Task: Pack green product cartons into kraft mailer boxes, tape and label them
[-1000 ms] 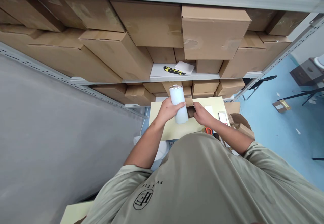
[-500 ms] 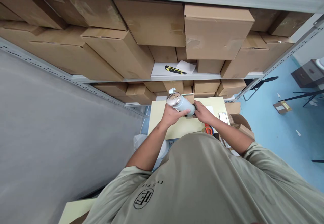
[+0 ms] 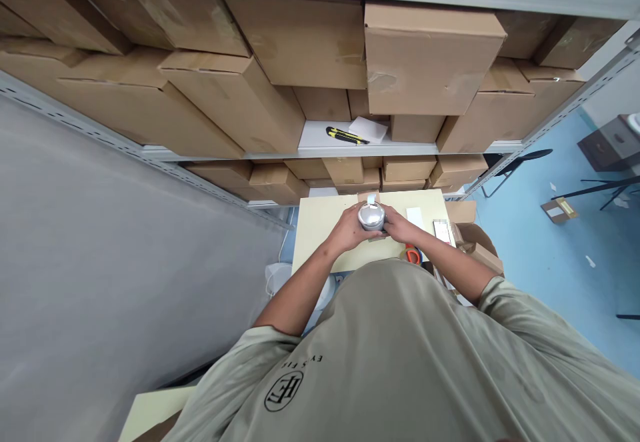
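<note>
A light-coloured water bottle [image 3: 371, 218] with a shiny silver lid and a pale carry loop stands near upright over the table [image 3: 320, 229], seen from above. My left hand [image 3: 349, 229] is closed around its left side. At its right side my right hand [image 3: 399, 224] presses its fingers in close; part of its grip is hidden behind the bottle. Brown cardboard [image 3: 369, 197] shows behind and below the bottle, mostly covered by it and my hands.
Orange-handled scissors [image 3: 413, 254], a white card [image 3: 414, 216] and a phone [image 3: 442, 230] lie on the table's right. A yellow-black utility knife [image 3: 346, 136] rests on the shelf [image 3: 320, 151] among cardboard boxes [image 3: 433, 62]. An open carton [image 3: 475, 242] stands right of the table.
The bottle has gone from tilted to near upright and moved right, its lid now facing up. My left hand moved right with it, and my right hand stays close by its side.
</note>
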Demonstrator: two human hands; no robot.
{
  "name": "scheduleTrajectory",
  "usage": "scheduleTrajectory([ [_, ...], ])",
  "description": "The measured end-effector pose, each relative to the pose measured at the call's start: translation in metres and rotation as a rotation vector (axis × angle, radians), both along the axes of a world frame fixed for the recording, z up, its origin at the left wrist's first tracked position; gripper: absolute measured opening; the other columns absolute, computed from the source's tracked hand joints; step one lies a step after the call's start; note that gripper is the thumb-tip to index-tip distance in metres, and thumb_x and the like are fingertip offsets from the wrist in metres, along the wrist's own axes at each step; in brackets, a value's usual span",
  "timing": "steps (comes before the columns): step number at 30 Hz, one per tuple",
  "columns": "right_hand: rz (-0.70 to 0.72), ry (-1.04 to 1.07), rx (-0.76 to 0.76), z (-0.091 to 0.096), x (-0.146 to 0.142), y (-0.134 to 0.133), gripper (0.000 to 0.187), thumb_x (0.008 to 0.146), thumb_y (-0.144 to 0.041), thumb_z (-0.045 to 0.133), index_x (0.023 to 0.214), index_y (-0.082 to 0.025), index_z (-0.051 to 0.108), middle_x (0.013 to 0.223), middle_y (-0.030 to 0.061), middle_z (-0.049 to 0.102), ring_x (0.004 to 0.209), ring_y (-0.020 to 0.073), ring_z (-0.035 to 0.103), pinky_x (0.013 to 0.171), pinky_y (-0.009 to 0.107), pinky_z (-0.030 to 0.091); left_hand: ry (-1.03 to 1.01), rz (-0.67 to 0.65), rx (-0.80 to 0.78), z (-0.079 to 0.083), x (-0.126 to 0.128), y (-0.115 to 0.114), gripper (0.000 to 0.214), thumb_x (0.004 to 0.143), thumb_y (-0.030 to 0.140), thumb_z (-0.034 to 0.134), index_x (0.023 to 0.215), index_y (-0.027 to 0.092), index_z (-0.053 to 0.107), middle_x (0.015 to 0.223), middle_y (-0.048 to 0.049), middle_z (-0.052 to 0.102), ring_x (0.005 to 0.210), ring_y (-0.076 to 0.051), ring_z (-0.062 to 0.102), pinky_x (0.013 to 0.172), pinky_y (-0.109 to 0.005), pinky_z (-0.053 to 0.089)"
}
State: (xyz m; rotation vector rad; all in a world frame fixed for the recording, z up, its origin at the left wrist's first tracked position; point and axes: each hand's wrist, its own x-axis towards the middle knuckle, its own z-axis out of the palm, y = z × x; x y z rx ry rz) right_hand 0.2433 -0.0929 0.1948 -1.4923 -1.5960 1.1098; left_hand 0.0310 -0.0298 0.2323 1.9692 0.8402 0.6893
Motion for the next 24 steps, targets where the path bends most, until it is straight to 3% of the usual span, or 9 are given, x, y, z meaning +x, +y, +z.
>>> scheduleTrajectory([
  [7, -0.041, 0.066, -0.072, -0.004, 0.006, 0.003, 0.078, 0.074, -0.019, 0.062, 0.151, -0.022, 0.066, 0.151, 0.0140, 0.072, 0.143, 0.0388, 0.062, 0.123, 0.063, 0.057, 0.140, -0.018, 0.050, -0.016, 0.004, 0.005, 0.058, 0.066, 0.029, 0.101, 0.118, 0.022, 0.076, 0.131, -0.0110, 0.072, 0.124, -0.036, 0.072, 0.112, -0.049, 0.061],
  [14, -0.116, 0.168, -0.186, -0.014, 0.013, 0.007, 0.086, 0.088, -0.025, 0.067, 0.171, -0.024, 0.050, 0.172, 0.0148, 0.056, 0.144, 0.0363, 0.065, 0.104, 0.054, 0.071, 0.085, 0.006, 0.110, -0.029, 0.003, 0.010, 0.061, 0.074, 0.028, 0.098, 0.129, 0.025, 0.072, 0.134, -0.0110, 0.074, 0.129, -0.034, 0.070, 0.115, -0.051, 0.059],
  [17, -0.139, 0.025, -0.157, -0.028, 0.016, 0.009, 0.085, 0.089, -0.021, 0.066, 0.172, -0.019, 0.049, 0.173, 0.0181, 0.055, 0.152, 0.0359, 0.060, 0.117, 0.056, 0.064, 0.064, -0.026, 0.040, -0.052, 0.007, 0.008, 0.046, 0.082, 0.022, 0.087, 0.125, 0.023, 0.073, 0.123, -0.0089, 0.078, 0.116, -0.029, 0.075, 0.108, -0.047, 0.062],
  [20, -0.083, -0.174, -0.130, -0.046, 0.014, 0.012, 0.082, 0.085, -0.010, 0.066, 0.167, -0.012, 0.056, 0.157, 0.0209, 0.068, 0.151, 0.0338, 0.061, 0.132, 0.056, 0.049, 0.097, -0.058, -0.052, -0.083, 0.019, -0.001, 0.026, 0.085, 0.014, 0.075, 0.110, 0.022, 0.074, 0.107, -0.0059, 0.079, 0.099, -0.023, 0.076, 0.099, -0.041, 0.065],
  [24, -0.050, -0.325, -0.236, -0.072, 0.007, 0.013, 0.075, 0.083, -0.001, 0.066, 0.158, -0.005, 0.063, 0.128, 0.0200, 0.082, 0.132, 0.0309, 0.072, 0.124, 0.049, 0.054, 0.255, 0.003, -0.056, -0.121, 0.036, -0.016, 0.019, 0.083, 0.008, 0.073, 0.096, 0.021, 0.073, 0.103, -0.0081, 0.079, 0.103, -0.026, 0.076, 0.102, -0.041, 0.061],
])
